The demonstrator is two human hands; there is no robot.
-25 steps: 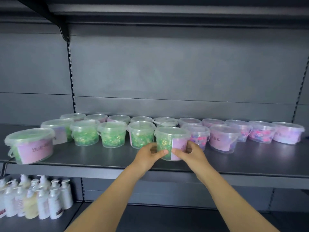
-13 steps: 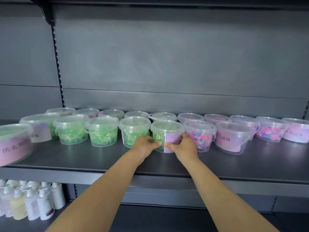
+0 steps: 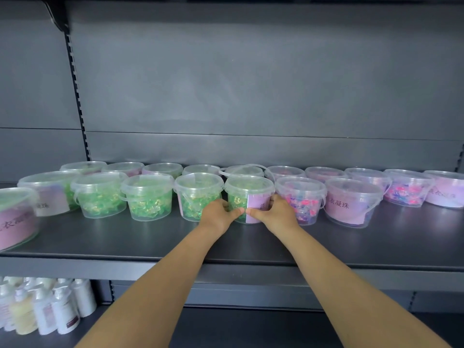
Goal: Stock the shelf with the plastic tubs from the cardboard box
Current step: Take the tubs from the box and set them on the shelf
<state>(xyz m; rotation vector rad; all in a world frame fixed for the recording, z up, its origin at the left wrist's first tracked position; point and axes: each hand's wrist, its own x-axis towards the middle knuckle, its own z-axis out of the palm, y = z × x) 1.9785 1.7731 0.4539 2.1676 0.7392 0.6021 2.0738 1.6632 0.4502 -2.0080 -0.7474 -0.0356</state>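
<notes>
**Two hands clamp one tub**

Dark grey metal shelf (image 3: 125, 243), grey panelled back wall (image 3: 251, 84). Left hand (image 3: 218, 216) and right hand (image 3: 275, 215) grip the clear lidded plastic tub of green beads (image 3: 247, 188), upright in the near row, purple label facing near.

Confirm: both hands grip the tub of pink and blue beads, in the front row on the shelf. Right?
Not quite. In the head view the tub that the left hand and the right hand grip holds green contents, not pink and blue; the pink-and-blue tub stands just right of it. It is in the front row on the shelf.
</notes>
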